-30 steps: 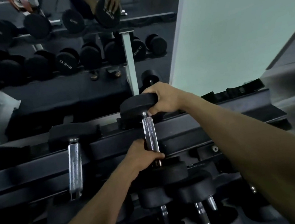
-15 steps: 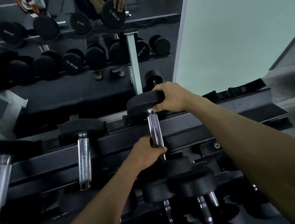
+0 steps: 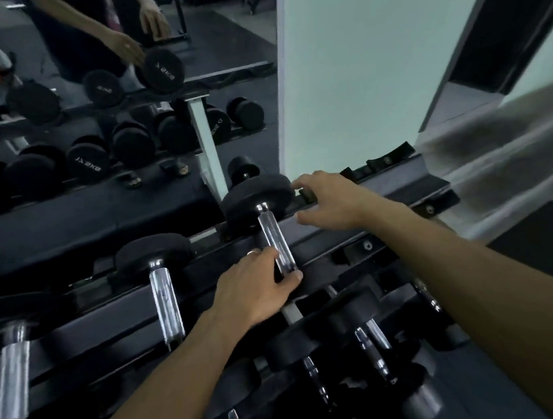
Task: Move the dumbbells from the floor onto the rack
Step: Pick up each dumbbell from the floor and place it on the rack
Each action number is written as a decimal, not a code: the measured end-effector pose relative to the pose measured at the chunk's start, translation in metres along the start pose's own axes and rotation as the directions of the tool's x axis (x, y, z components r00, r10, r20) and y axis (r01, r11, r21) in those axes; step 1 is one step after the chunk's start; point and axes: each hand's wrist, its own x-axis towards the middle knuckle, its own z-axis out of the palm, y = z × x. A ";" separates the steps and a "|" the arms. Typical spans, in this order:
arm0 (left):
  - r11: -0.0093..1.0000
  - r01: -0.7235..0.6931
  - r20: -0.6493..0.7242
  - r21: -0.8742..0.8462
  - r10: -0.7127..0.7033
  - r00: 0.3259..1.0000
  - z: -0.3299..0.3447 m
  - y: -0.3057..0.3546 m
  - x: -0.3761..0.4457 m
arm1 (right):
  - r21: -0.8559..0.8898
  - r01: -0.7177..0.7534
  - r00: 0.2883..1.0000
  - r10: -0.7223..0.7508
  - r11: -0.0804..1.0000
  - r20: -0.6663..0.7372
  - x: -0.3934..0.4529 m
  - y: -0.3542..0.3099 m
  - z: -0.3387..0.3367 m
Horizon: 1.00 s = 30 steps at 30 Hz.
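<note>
A black dumbbell (image 3: 257, 196) with a chrome handle lies across the top tier of the dark rack (image 3: 391, 196), its far head against the mirror side. My left hand (image 3: 255, 289) grips the near end of that handle, thumb under it and fingers over it. The near head is hidden behind this hand. My right hand (image 3: 331, 203) hovers just right of the far head with its fingers spread; the index fingertip is close to the head's edge and the hand holds nothing.
Two more dumbbells (image 3: 163, 291) (image 3: 13, 373) lie on the top tier to the left. Several dumbbells (image 3: 361, 330) crowd the lower tier below my hands. A mirror (image 3: 86, 127) behind reflects the rack and a person. A pale wall (image 3: 372, 60) stands at the right.
My right hand has let go of the dumbbell's far head and drawn back to the right with its fingers spread. My left hand stays on the handle.
</note>
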 end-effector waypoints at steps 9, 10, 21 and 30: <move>0.922 -0.352 0.018 0.160 0.354 0.935 0.006 0.025 -0.060 | -0.069 -0.240 0.968 0.234 0.968 -0.085 -0.130 -0.005 0.013; 0.910 -0.381 0.031 0.163 0.381 0.924 0.011 0.032 -0.066 | -0.074 -0.265 0.962 0.259 0.961 -0.087 -0.145 -0.003 0.015; 0.785 -0.616 0.218 0.068 0.591 0.777 0.120 0.121 -0.133 | 0.029 -0.556 0.829 0.557 0.831 -0.049 -0.310 0.068 0.068; 0.763 -0.645 0.434 0.027 0.573 0.695 0.268 0.178 -0.213 | 0.105 -0.654 0.757 0.649 0.749 0.078 -0.441 0.166 0.173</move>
